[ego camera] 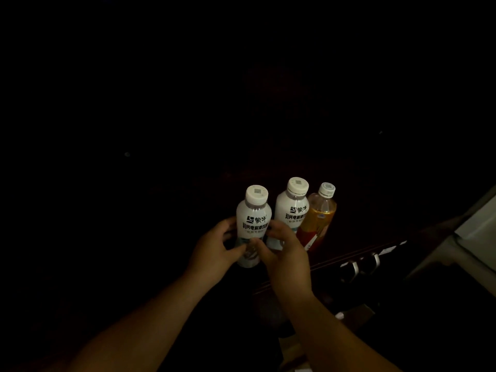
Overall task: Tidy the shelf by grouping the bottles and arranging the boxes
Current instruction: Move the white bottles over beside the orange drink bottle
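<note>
1. Nearest white bottle [253, 224] stands upright on the dark shelf [349, 257], left of a second white bottle [292, 210] and an amber bottle [320, 218].
2. Left hand [214, 251] and right hand [287, 253] both grip its lower body.
3. Risk, I judge: sliding it right could knock the close neighbours over; the light is very dim.
4. Smooth plastic, rounded shoulders, ribbed white caps, glossy labels.
5. No boxes can be made out.
</note>
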The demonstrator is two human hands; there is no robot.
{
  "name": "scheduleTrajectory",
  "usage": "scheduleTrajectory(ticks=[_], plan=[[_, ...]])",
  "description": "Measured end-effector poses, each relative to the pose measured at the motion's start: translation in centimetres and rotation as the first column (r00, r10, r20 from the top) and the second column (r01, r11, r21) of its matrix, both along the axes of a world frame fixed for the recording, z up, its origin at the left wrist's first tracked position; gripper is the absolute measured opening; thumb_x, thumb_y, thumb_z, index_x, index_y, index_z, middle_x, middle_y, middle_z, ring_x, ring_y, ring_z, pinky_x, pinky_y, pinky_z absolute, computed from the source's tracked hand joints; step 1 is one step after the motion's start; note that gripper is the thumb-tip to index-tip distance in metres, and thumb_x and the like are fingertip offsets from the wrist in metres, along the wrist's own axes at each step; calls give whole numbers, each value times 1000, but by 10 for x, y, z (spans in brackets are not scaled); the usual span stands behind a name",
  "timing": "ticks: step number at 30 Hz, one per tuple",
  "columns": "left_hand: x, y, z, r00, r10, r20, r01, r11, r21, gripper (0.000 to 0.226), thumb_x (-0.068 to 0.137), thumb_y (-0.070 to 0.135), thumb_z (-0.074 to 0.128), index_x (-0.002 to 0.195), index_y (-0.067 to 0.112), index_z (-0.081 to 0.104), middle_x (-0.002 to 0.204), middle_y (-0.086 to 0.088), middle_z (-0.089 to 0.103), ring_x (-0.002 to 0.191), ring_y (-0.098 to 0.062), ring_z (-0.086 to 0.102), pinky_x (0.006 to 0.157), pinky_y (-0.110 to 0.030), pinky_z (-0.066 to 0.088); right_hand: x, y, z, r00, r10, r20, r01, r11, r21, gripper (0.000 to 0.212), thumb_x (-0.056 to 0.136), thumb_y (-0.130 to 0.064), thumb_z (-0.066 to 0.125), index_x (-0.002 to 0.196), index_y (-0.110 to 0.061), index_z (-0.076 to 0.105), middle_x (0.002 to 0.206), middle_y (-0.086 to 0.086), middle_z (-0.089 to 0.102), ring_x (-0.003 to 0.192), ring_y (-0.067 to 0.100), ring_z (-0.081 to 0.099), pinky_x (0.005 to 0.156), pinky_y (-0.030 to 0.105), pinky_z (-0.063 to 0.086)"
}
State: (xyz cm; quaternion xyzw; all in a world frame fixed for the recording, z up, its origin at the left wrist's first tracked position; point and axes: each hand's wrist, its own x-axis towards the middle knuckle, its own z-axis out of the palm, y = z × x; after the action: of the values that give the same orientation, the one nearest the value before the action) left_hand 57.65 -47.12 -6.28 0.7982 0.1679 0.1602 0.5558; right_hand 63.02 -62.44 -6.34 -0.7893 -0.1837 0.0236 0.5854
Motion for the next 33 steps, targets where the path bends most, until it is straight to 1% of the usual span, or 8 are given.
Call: scheduleTrajectory(ticks=[5, 10, 16, 19, 21, 23, 29, 33], plan=[[4, 2, -2, 1000, -23, 18, 23, 999, -21, 66, 79, 23, 81, 137, 35, 53, 127, 17, 61, 120, -3, 56, 87, -20, 49, 1, 0, -3, 1000, -18, -17, 18, 1000, -14, 43, 89, -31, 78, 113, -59, 58, 115, -19, 71, 105, -22, 58, 84, 15, 52], [9, 1, -4, 999, -36, 39, 38, 999, -40, 64, 81, 14, 79, 136, 33, 53, 129, 13, 62, 122, -6, 57, 90, -22, 50, -2, -3, -3, 998, 27, -60, -24, 999, 41, 48, 88, -29, 79, 96, -73, 59, 109, -29, 72, 97, -18, 65, 73, 7, 54], [11, -2, -9, 999, -38, 34, 39, 998, -54, 65, 80, 15, 80, 138, 28, 53, 134, 7, 63, 126, -10, 56, 98, -28, 50, -4, -7, -7, 994, 41, -98, -31, 994, 101, 37, 88, -30, 79, 111, -55, 67, 113, -33, 71, 101, -10, 70, 83, 13, 58], [8, -4, -12, 999, -31, 19, 32, 997, -64, 75, 77, 23, 83, 143, 29, 49, 140, 6, 59, 131, -10, 52, 104, -37, 48, -7, -11, -11, 993, 39, -110, -27, 993, 114, 49, 87, -33, 80, 133, -29, 64, 117, -23, 71, 103, -20, 63, 79, 4, 52], [6, -5, -13, 1000, -12, 7, 13, 998, -61, 81, 76, 24, 84, 146, 33, 44, 145, 9, 52, 130, -5, 47, 99, -28, 49, -8, -16, -13, 991, 34, -132, -18, 993, 118, 53, 86, -34, 80, 135, -29, 62, 122, -25, 65, 101, -25, 61, 75, 0, 49], [3, -5, -14, 1000, -5, 1, 5, 998, -65, 84, 76, 20, 84, 147, 34, 42, 146, 8, 49, 126, -1, 44, 89, -17, 45, -10, -23, -17, 989, 14, -150, 3, 993, 114, 49, 86, -31, 81, 132, -30, 63, 120, -23, 67, 100, -20, 64, 75, 2, 51], [-33, -7, -15, 994, 50, -101, -54, 998, -36, 84, 73, 25, 87, 144, 37, 44, 147, 8, 47, 130, -6, 46, 86, -14, 43, -32, -33, -13, 991, 37, -130, -32, 999, 41, 31, 86, -31, 81, 97, -58, 69, 103, -33, 74, 94, -13, 69, 72, 1, 50], [-74, -11, -6, 995, 33, -99, -39, 998, -54, 82, 71, 29, 88, 138, 45, 44, 143, 14, 47, 126, -1, 48, 95, -23, 49, -52, -21, -3, 993, 90, -73, -86, 994, 62, 24, 85, -23, 83, 98, -41, 73, 98, -26, 76, 90, -13, 69, 72, 3, 50]])
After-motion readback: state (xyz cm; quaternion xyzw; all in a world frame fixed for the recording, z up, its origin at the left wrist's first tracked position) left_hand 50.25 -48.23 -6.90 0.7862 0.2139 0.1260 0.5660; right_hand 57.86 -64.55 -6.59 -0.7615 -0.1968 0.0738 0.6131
